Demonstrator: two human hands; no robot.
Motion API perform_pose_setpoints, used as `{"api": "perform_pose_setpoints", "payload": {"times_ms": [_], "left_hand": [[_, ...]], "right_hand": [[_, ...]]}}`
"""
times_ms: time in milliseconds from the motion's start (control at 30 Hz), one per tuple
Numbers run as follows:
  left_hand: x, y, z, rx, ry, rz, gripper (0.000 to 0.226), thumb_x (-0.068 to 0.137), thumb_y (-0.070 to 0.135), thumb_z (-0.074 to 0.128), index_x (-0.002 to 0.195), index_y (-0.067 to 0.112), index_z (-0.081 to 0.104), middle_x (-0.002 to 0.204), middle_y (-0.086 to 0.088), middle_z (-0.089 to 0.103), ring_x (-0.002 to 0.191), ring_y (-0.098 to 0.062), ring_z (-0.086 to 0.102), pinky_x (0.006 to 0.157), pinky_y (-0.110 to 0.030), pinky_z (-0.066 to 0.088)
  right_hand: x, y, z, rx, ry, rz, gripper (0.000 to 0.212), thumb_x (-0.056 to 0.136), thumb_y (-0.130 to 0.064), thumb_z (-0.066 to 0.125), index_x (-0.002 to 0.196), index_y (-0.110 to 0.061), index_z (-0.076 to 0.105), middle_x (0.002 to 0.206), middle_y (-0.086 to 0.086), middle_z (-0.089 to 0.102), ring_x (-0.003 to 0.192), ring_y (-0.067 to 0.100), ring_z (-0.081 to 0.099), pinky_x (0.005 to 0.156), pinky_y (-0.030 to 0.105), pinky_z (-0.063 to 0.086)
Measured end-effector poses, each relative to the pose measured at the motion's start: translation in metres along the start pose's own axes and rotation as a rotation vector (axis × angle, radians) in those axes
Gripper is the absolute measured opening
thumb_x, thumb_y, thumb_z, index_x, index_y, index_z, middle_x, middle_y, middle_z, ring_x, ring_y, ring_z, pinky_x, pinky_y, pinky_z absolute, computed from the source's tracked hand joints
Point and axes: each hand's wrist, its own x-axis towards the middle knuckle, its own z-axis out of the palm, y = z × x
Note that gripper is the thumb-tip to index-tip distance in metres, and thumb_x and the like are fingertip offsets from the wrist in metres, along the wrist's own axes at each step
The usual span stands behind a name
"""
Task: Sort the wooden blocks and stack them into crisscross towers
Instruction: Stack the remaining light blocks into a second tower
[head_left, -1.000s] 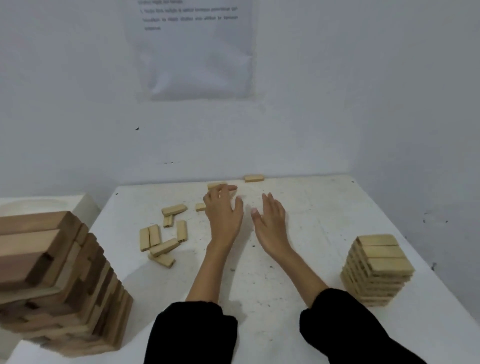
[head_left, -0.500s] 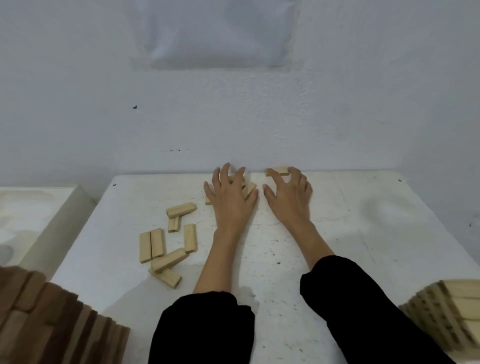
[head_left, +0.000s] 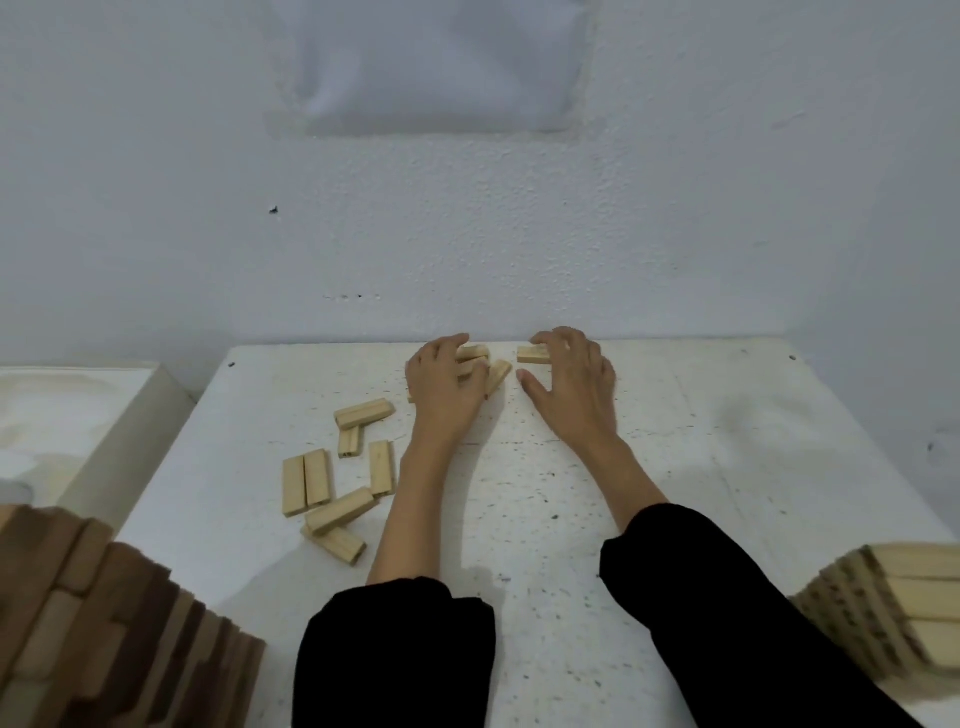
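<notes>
Both hands reach to the far edge of the white table (head_left: 701, 467). My left hand (head_left: 444, 387) curls its fingers over a few pale wooden blocks (head_left: 496, 375) near the wall. My right hand (head_left: 571, 384) has its fingers curled over a single pale block (head_left: 532, 355). Several more pale blocks (head_left: 332, 483) lie scattered on the table to the left of my left forearm. A crisscross tower of pale blocks (head_left: 893, 608) stands at the right edge. A darker brown block tower (head_left: 104, 634) fills the lower left corner.
A white wall rises right behind the table's far edge, with a sheet of paper (head_left: 441, 67) taped on it. A cream foam box (head_left: 78, 415) sits to the left of the table.
Both hands have moved forward to the far edge of the table. The left hand's fingers have closed over blocks and the right hand has reached the lone block. The view has tilted down and nearer.
</notes>
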Motion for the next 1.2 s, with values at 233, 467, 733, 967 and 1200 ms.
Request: {"api": "perform_pose_setpoints", "payload": {"times_ms": [233, 467, 733, 967, 1200], "left_hand": [[-0.002, -0.011, 0.002, 0.159, 0.023, 0.076, 0.04, 0.094, 0.007, 0.046, 0.134, 0.01, 0.05, 0.14, -0.009, 0.046, 0.128, -0.028, 0.038, 0.103, -0.035, 0.025], [-0.001, -0.015, 0.0, 0.148, 0.047, 0.067, 0.041, 0.093, 0.003, 0.044, 0.132, 0.008, 0.05, 0.136, -0.011, 0.048, 0.124, -0.027, 0.04, 0.1, -0.034, 0.026], [-0.001, -0.017, -0.003, 0.093, 0.094, 0.112, 0.025, 0.087, 0.003, 0.059, 0.111, 0.007, 0.062, 0.123, -0.011, 0.049, 0.114, -0.026, 0.045, 0.092, -0.031, 0.034], [-0.008, -0.014, -0.001, 0.225, 0.102, 0.146, 0.025, 0.084, 0.018, 0.068, 0.108, 0.011, 0.066, 0.111, -0.006, 0.054, 0.108, -0.024, 0.044, 0.084, -0.03, 0.025], [-0.018, -0.007, 0.004, 0.438, 0.087, 0.194, 0.017, 0.084, 0.015, 0.065, 0.1, 0.008, 0.068, 0.102, -0.012, 0.056, 0.1, -0.032, 0.05, 0.092, -0.044, 0.027]], "right_hand": [[-0.007, -0.007, -0.005, 0.102, 0.006, -0.197, 0.043, 0.078, 0.003, 0.059, 0.119, -0.011, 0.059, 0.101, 0.012, 0.053, 0.087, 0.026, 0.052, 0.068, 0.04, 0.048], [-0.012, -0.013, -0.009, -0.041, -0.151, -0.318, 0.049, 0.078, -0.023, 0.039, 0.121, -0.028, 0.061, 0.112, 0.008, 0.05, 0.095, 0.022, 0.049, 0.073, 0.031, 0.029], [-0.012, -0.012, -0.01, 0.102, -0.137, -0.24, 0.022, 0.084, -0.029, 0.067, 0.099, -0.014, 0.063, 0.1, 0.001, 0.057, 0.092, 0.019, 0.051, 0.076, 0.035, 0.04], [-0.041, -0.007, -0.022, 0.202, -0.02, -0.137, 0.018, 0.083, -0.021, 0.068, 0.095, -0.008, 0.063, 0.094, 0.002, 0.056, 0.086, 0.012, 0.042, 0.065, 0.016, 0.029], [-0.09, -0.008, -0.045, 0.299, 0.024, 0.007, 0.016, 0.089, -0.026, 0.062, 0.095, -0.011, 0.059, 0.09, -0.008, 0.049, 0.083, 0.011, 0.045, 0.069, 0.007, 0.032]]}}
